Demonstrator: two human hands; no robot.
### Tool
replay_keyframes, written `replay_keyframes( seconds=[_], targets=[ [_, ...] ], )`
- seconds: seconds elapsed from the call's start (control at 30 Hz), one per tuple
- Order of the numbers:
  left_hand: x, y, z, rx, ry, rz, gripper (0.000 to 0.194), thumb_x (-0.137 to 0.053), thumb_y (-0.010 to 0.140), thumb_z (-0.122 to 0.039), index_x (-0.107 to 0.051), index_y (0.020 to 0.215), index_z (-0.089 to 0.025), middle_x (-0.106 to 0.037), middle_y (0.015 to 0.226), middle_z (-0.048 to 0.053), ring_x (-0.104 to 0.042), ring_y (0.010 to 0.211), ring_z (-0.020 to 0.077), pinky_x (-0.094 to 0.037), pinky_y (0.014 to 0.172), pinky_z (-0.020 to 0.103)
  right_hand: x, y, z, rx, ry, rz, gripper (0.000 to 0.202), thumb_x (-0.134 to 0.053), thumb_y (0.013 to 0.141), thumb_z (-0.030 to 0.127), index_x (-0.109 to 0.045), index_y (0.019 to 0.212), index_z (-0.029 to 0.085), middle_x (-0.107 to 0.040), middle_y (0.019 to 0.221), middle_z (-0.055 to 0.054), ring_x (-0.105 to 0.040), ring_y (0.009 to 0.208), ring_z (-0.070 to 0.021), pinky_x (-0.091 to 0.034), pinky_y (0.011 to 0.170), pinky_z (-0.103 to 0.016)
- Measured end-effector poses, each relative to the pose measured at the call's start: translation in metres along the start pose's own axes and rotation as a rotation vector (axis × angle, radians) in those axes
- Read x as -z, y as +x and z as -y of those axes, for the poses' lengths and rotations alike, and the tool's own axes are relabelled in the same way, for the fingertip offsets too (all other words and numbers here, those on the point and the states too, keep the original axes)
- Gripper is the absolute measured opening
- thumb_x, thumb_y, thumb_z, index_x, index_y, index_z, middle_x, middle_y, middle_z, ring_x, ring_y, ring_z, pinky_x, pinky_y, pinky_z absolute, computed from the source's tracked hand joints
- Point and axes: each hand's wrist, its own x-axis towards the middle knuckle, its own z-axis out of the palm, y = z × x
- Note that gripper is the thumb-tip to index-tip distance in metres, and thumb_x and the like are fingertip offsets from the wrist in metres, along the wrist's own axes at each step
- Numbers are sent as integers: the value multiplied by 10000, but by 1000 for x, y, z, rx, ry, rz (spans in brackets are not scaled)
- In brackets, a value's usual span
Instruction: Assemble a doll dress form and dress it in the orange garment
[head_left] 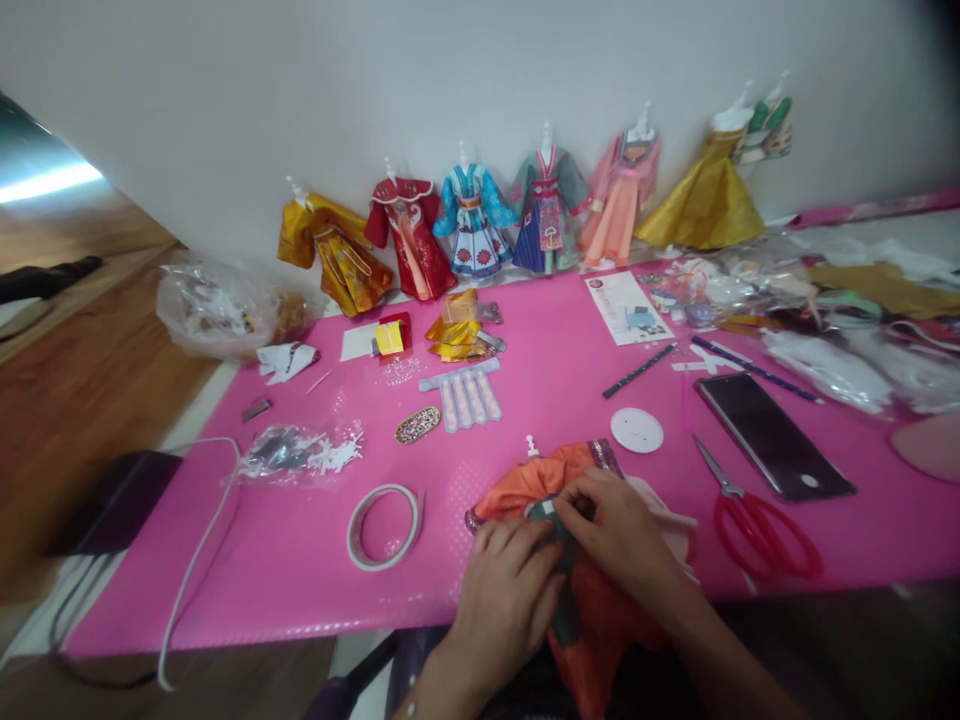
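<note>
An orange doll dress [525,485] with patterned cuffs lies at the table's front edge, its skirt hanging over, on a small form whose white neck peg [532,446] sticks out at the top. Across its middle runs a dark green strip of fabric [566,615]. My left hand [510,580] is curled over the dress's left side, its fingers closed on the green strip. With fingertips pinched, my right hand [611,525] is at a small white piece of tape [548,507] on the green strip. What lies under the fingers is hidden.
A tape roll [384,527] lies to the left; red-handled scissors [761,530], a phone [772,435] and a white disc [637,430] are on the right. Several dressed doll forms [472,215] lean against the wall. Plastic bags [825,370] crowd the right side.
</note>
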Motion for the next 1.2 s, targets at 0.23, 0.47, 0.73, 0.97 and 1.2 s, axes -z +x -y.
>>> replay_keyframes(
  seconds=[0.23, 0.47, 0.73, 0.97, 1.2],
  targets=[
    [-1, -1, 2, -19, -14, 1, 221, -567, 887, -103, -620, 1100, -130, -690, 1098, 123, -608, 988, 266, -475, 840, 429, -4, -1, 1, -2, -102, -59, 170, -585, 811, 192, -629, 647, 189, -637, 707, -30, -562, 708, -195, -378, 675, -311],
    [0, 4, 4, 5, 7, 26, 219, -567, 900, -135, -608, 1115, -147, -676, 1175, 125, -604, 1012, 281, -476, 832, 458, -7, 1, 0, -17, -133, -67, 151, -608, 782, 177, -637, 635, 194, -650, 699, -31, -579, 708, -196, -387, 664, -304],
    [1, 8, 2, 32, 48, 76, 243, -611, 881, -175, -608, 1124, -158, -699, 1163, 105, -601, 1023, 300, -469, 837, 480, -6, 5, -1, -35, -144, -69, 144, -628, 770, 188, -632, 626, 198, -665, 716, -32, -590, 724, -206, -391, 684, -319],
    [4, 7, 3, 37, 65, 83, 233, -605, 886, -200, -620, 1117, -169, -710, 1149, 88, -604, 1021, 297, -462, 833, 475, 1, 9, -3, -66, -92, -21, 80, -658, 764, 223, -613, 704, 197, -660, 708, -8, -577, 677, -177, -368, 606, -278],
    [5, 8, 3, 57, 72, 109, 243, -595, 887, -212, -630, 1126, -186, -709, 1160, 86, -602, 1028, 290, -463, 850, 474, 2, 10, -7, -67, -50, 39, 76, -624, 783, 217, -672, 728, 197, -690, 715, -8, -600, 683, -175, -383, 615, -273]
  ],
)
